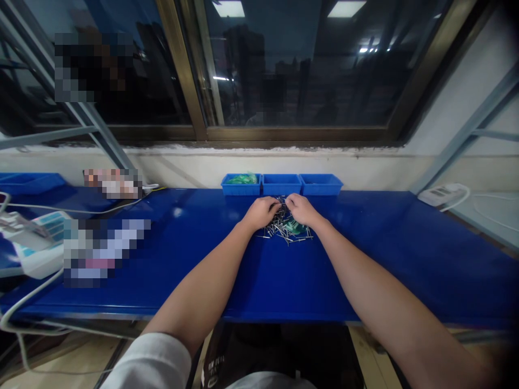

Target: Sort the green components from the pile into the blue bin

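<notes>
A loose pile of thin metal pins [286,232], which look like blind rivets, lies on the blue tabletop, with a few green pieces [297,227] mixed in on its right side. My left hand [262,212] is at the pile's far left edge, its fingers curled in and closed. Opposite it, my right hand [300,208] is closed too, thumb and fingertips pinched together over the far right of the pile. The fingertips of both hands nearly meet. Whatever they pinch is too small and partly hidden to make out.
Behind the pile, three blue bins stand side by side: the left bin [241,189] holds green pieces, beside the middle bin [281,186] and right bin [321,186]. A white device [40,243] with cables sits at left. At right lies a white power strip [443,193].
</notes>
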The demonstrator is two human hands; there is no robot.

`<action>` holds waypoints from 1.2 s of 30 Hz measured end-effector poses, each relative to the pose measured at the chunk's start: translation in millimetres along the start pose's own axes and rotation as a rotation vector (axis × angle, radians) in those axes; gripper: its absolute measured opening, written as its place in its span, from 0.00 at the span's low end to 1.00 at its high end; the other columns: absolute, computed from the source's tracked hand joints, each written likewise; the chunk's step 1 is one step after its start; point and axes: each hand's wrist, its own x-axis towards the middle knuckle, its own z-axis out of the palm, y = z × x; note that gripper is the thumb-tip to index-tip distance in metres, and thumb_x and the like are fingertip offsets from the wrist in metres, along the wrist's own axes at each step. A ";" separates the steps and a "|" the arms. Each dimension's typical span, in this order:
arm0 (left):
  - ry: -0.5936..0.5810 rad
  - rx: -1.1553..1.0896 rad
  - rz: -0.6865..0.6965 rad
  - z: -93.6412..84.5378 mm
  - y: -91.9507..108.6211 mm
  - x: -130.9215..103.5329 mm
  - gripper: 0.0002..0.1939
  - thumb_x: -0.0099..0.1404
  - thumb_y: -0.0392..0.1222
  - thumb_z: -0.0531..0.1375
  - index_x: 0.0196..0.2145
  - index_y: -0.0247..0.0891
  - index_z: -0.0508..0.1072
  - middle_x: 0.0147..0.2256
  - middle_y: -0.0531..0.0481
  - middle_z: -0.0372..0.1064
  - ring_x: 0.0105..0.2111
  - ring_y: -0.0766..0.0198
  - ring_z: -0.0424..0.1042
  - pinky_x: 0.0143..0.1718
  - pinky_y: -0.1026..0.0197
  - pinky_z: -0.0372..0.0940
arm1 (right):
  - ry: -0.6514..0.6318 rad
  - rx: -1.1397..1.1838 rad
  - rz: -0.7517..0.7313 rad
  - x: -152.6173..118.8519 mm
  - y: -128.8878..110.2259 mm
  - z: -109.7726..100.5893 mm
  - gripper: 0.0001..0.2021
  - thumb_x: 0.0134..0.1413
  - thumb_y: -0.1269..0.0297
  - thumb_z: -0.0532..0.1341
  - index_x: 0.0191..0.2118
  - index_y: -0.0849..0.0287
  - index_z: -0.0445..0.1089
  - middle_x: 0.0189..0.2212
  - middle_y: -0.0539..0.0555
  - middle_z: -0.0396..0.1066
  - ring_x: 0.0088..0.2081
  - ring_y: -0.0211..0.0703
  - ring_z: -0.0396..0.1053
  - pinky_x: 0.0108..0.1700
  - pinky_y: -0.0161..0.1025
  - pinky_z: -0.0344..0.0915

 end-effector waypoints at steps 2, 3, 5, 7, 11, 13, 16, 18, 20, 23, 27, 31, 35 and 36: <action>0.005 0.023 0.002 -0.1 -0.2 0.3 0.14 0.67 0.42 0.49 0.34 0.36 0.73 0.35 0.47 0.72 0.36 0.62 0.70 0.40 0.62 0.62 | 0.012 0.055 0.023 -0.3 -1.6 -0.1 0.13 0.58 0.62 0.48 0.27 0.58 0.65 0.28 0.53 0.67 0.33 0.42 0.65 0.38 0.39 0.59; 0.005 0.038 -0.001 0.0 -0.8 0.4 0.15 0.68 0.42 0.49 0.33 0.36 0.73 0.34 0.47 0.72 0.35 0.62 0.70 0.39 0.62 0.62 | 0.024 0.112 0.040 -0.5 -1.9 0.1 0.12 0.57 0.61 0.50 0.27 0.58 0.65 0.27 0.53 0.68 0.32 0.42 0.65 0.37 0.39 0.59; 0.010 0.069 -0.011 0.4 -2.7 0.4 0.15 0.68 0.41 0.49 0.30 0.36 0.72 0.32 0.47 0.72 0.33 0.62 0.70 0.37 0.63 0.62 | 0.053 0.287 0.065 -0.7 -1.6 0.9 0.08 0.53 0.60 0.54 0.30 0.58 0.67 0.26 0.51 0.68 0.30 0.41 0.66 0.36 0.39 0.61; 0.011 0.086 -0.022 1.0 -4.7 0.6 0.15 0.68 0.41 0.49 0.29 0.36 0.72 0.30 0.47 0.71 0.32 0.63 0.70 0.35 0.63 0.61 | 0.064 0.482 0.060 -0.7 -0.6 1.8 0.08 0.47 0.61 0.60 0.32 0.59 0.68 0.27 0.51 0.69 0.30 0.40 0.67 0.36 0.39 0.62; 0.004 0.085 -0.043 0.8 -4.7 0.9 0.16 0.68 0.42 0.49 0.28 0.36 0.72 0.30 0.47 0.72 0.32 0.63 0.70 0.35 0.63 0.61 | 0.063 0.697 0.073 -1.0 0.6 0.7 0.10 0.40 0.61 0.65 0.31 0.60 0.72 0.26 0.51 0.71 0.30 0.40 0.67 0.36 0.39 0.62; 0.005 0.069 -0.048 0.1 -2.7 0.7 0.17 0.68 0.44 0.49 0.30 0.37 0.73 0.31 0.47 0.72 0.33 0.63 0.70 0.37 0.63 0.62 | 0.077 0.755 0.110 -1.1 0.7 -1.0 0.10 0.40 0.60 0.65 0.31 0.59 0.73 0.25 0.50 0.71 0.28 0.40 0.66 0.34 0.39 0.62; 0.062 0.025 -0.065 -0.6 -0.4 -0.1 0.16 0.67 0.48 0.49 0.39 0.37 0.72 0.37 0.46 0.73 0.38 0.61 0.71 0.40 0.61 0.63 | 0.139 0.795 0.149 -0.2 1.6 -3.4 0.10 0.40 0.60 0.64 0.31 0.59 0.74 0.25 0.50 0.72 0.28 0.40 0.67 0.34 0.39 0.62; 0.117 0.010 -0.105 -0.3 -0.8 -0.7 0.17 0.66 0.50 0.50 0.45 0.36 0.70 0.42 0.45 0.71 0.42 0.60 0.70 0.44 0.60 0.63 | 0.216 0.745 0.155 0.8 3.1 -4.7 0.10 0.40 0.62 0.64 0.31 0.59 0.73 0.27 0.51 0.73 0.31 0.42 0.68 0.38 0.40 0.63; 0.151 0.019 -0.156 0.6 -2.9 -1.2 0.18 0.66 0.50 0.51 0.47 0.35 0.68 0.44 0.44 0.70 0.44 0.59 0.69 0.46 0.59 0.63 | 0.292 0.615 0.161 1.5 4.9 -5.9 0.11 0.40 0.63 0.63 0.34 0.60 0.73 0.31 0.53 0.74 0.33 0.43 0.68 0.40 0.42 0.63; 0.166 0.050 -0.204 2.2 -6.6 -1.3 0.18 0.66 0.48 0.51 0.47 0.35 0.68 0.44 0.43 0.70 0.44 0.58 0.69 0.47 0.58 0.63 | 0.371 0.369 0.163 1.2 6.8 -8.1 0.15 0.40 0.65 0.61 0.39 0.59 0.73 0.36 0.54 0.74 0.37 0.45 0.67 0.44 0.44 0.63; 0.140 0.080 -0.221 3.7 -8.4 -1.3 0.16 0.65 0.46 0.52 0.46 0.36 0.68 0.43 0.44 0.70 0.44 0.58 0.69 0.47 0.58 0.63 | 0.359 0.129 0.183 0.4 6.6 -10.7 0.21 0.41 0.65 0.60 0.47 0.56 0.70 0.43 0.53 0.72 0.48 0.51 0.62 0.51 0.49 0.58; 0.104 0.102 -0.239 4.6 -8.4 -1.6 0.16 0.64 0.46 0.52 0.46 0.37 0.69 0.43 0.44 0.69 0.42 0.58 0.70 0.45 0.58 0.64 | 0.302 -0.015 0.267 1.7 6.9 -10.1 0.27 0.42 0.62 0.60 0.53 0.53 0.66 0.48 0.54 0.69 0.52 0.56 0.56 0.53 0.54 0.54; 0.067 0.113 -0.244 4.8 -9.4 -1.8 0.15 0.64 0.47 0.52 0.45 0.37 0.69 0.42 0.44 0.69 0.42 0.58 0.70 0.44 0.58 0.64 | 0.271 -0.082 0.309 4.5 11.8 -8.7 0.31 0.42 0.60 0.60 0.57 0.52 0.61 0.53 0.54 0.65 0.52 0.58 0.54 0.51 0.56 0.53; 0.059 0.116 -0.245 4.9 -9.8 -1.8 0.15 0.64 0.47 0.52 0.45 0.37 0.69 0.42 0.44 0.69 0.42 0.58 0.70 0.44 0.58 0.64 | 0.276 -0.096 0.321 5.0 13.8 -8.8 0.31 0.42 0.60 0.60 0.57 0.51 0.60 0.54 0.54 0.64 0.52 0.58 0.53 0.51 0.56 0.53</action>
